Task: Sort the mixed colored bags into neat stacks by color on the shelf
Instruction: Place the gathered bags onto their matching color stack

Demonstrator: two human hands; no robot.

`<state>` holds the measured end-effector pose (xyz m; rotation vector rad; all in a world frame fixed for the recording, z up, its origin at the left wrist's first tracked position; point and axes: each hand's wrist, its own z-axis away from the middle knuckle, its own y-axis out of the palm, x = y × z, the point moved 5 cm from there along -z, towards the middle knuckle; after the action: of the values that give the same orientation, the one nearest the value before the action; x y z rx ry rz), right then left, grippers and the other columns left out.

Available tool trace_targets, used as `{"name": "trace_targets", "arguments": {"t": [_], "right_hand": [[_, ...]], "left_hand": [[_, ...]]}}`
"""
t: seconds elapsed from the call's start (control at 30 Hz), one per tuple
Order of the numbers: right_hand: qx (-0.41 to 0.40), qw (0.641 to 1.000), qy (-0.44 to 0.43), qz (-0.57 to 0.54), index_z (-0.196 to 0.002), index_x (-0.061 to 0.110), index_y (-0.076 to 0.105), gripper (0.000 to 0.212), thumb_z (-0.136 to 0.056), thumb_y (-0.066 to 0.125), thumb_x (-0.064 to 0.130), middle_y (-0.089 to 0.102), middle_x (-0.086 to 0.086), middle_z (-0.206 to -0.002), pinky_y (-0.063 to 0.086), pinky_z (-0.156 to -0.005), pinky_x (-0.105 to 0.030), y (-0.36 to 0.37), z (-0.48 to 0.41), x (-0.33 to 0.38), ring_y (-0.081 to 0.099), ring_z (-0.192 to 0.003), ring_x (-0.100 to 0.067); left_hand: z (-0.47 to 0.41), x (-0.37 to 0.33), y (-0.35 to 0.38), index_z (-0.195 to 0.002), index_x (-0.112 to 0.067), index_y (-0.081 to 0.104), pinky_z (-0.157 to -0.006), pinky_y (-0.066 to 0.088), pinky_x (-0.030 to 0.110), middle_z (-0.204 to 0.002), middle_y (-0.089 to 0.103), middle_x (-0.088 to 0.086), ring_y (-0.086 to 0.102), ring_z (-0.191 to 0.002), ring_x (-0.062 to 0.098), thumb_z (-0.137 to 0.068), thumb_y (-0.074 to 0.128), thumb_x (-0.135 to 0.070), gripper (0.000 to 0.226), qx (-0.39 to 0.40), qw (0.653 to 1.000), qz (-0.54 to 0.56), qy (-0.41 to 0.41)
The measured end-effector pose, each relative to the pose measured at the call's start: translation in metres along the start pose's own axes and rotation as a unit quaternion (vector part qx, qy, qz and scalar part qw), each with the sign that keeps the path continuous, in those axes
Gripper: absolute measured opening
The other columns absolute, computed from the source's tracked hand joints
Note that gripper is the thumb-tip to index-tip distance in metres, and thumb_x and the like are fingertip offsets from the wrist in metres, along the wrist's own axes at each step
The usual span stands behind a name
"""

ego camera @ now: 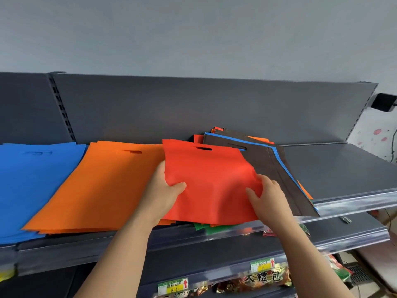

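A pale grey wall (193, 33) is rising plain behind the dark grey shelving unit (171, 108), soft even light falling across it. At the far right a flowered wallpaper patch (373, 138) is showing, with a small black box (384, 102) hanging just above it.

Readable at lower right of frame: "大禮包" on a gold snack packet (263, 277). Red arrows on two yellow-green price tags (173, 286), handwriting illegible.
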<state>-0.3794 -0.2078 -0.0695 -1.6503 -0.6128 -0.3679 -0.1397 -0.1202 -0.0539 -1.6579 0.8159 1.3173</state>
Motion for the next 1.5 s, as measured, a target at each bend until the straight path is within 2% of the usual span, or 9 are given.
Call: {"name": "trace_targets", "arguments": {"t": [0.13, 0.23, 0.4, 0.57, 0.77, 1.03, 1.2, 1.37, 1.5], "right_hand": [[-0.04, 0.996, -0.051, -0.061, -0.137, 0.012, 0.046, 0.05, -0.089, 0.059, 0.018, 0.05, -0.012, -0.129, 0.033, -0.091, -0.025, -0.002, 0.009, 0.038, 0.05, -0.116, -0.025], [-0.073, 0.989, -0.096, -0.083, -0.136, 0.012, 0.047, 0.047, -0.09, 0.057, 0.015, 0.05, -0.009, -0.127, 0.029, -0.084, -0.02, -0.004, 0.015, 0.071, 0.051, -0.114, -0.023], [-0.099, 0.976, -0.161, -0.107, -0.135, 0.012, 0.048, 0.047, -0.089, 0.059, 0.014, 0.05, -0.007, -0.127, 0.028, -0.087, -0.017, 0.003, 0.036, 0.131, 0.049, -0.117, -0.022], [-0.069, 0.972, -0.194, -0.115, -0.134, 0.012, 0.049, 0.047, -0.088, 0.06, 0.012, 0.051, -0.007, -0.126, 0.035, -0.09, -0.025, 0.04, 0.072, 0.196, 0.052, -0.113, -0.024], [-0.034, 0.96, -0.236, -0.145, -0.134, 0.01, 0.049, 0.047, -0.088, 0.06, 0.01, 0.051, -0.009, -0.127, 0.034, -0.092, -0.026, 0.088, 0.134, 0.294, 0.051, -0.113, -0.024], [0.018, 0.944, -0.288, -0.16, -0.137, 0.01, 0.047, 0.048, -0.09, 0.057, 0.011, 0.05, -0.008, -0.126, 0.03, -0.079, -0.02, 0.157, 0.216, 0.41, 0.052, -0.109, -0.024], [0.045, 0.932, -0.312, -0.177, -0.138, 0.012, 0.045, 0.047, -0.092, 0.055, 0.012, 0.049, -0.006, -0.128, 0.039, -0.083, -0.028, 0.188, 0.244, 0.479, 0.054, -0.105, -0.022], [0.062, 0.921, -0.341, -0.18, -0.138, 0.013, 0.045, 0.047, -0.092, 0.054, 0.012, 0.048, -0.005, -0.127, 0.038, -0.08, -0.026, 0.219, 0.247, 0.545, 0.054, -0.102, -0.021], [0.067, 0.912, -0.355, -0.193, -0.138, 0.012, 0.044, 0.047, -0.092, 0.054, 0.013, 0.047, -0.005, -0.13, 0.037, -0.084, -0.025, 0.247, 0.24, 0.595, 0.053, -0.107, -0.022]], "left_hand": [[0.007, -0.004, -0.033, -0.126, -0.031, 0.047, -0.088, 0.051, 0.032, -0.114, 0.062, -0.014, 0.06, -0.101, 0.005, -0.087, 0.064, -0.016, 0.045, -0.027, 0.999, -0.029, 0.016], [0.013, -0.021, -0.068, -0.126, -0.032, 0.046, -0.089, 0.045, 0.023, -0.114, 0.058, -0.025, 0.056, -0.103, -0.006, -0.088, 0.063, -0.016, 0.045, -0.062, 0.996, -0.041, 0.057], [0.034, -0.035, -0.138, -0.123, -0.035, 0.052, -0.088, 0.049, 0.029, -0.11, 0.065, -0.018, 0.063, -0.101, 0.003, -0.086, 0.065, -0.013, 0.045, -0.123, 0.989, -0.032, 0.076], [0.069, -0.005, -0.213, -0.103, -0.034, 0.056, -0.086, 0.053, 0.039, -0.101, 0.067, -0.012, 0.065, -0.092, 0.011, -0.085, 0.065, -0.017, 0.026, -0.16, 0.985, -0.056, 0.009], [0.12, 0.014, -0.331, -0.098, -0.035, 0.054, -0.082, 0.05, 0.034, -0.1, 0.065, -0.01, 0.063, -0.092, 0.01, -0.085, 0.062, -0.014, 0.026, -0.225, 0.972, -0.063, -0.015], [0.189, 0.039, -0.473, -0.106, -0.036, 0.05, -0.081, 0.046, 0.029, -0.1, 0.063, -0.014, 0.06, -0.093, 0.005, -0.086, 0.062, -0.01, 0.034, -0.285, 0.956, -0.071, -0.025], [0.212, 0.047, -0.544, -0.111, -0.037, 0.05, -0.08, 0.047, 0.028, -0.104, 0.061, -0.014, 0.059, -0.095, 0.004, -0.089, 0.06, -0.014, 0.033, -0.312, 0.947, -0.069, -0.028], [0.207, 0.057, -0.606, -0.121, -0.034, 0.049, -0.087, 0.048, 0.033, -0.108, 0.061, -0.012, 0.059, -0.099, 0.008, -0.089, 0.061, -0.017, 0.038, -0.34, 0.937, -0.072, -0.038], [0.185, 0.062, -0.656, -0.119, -0.032, 0.051, -0.083, 0.047, 0.029, -0.108, 0.061, -0.013, 0.059, -0.097, 0.006, -0.088, 0.062, -0.014, 0.038, -0.365, 0.927, -0.082, -0.021]]}}
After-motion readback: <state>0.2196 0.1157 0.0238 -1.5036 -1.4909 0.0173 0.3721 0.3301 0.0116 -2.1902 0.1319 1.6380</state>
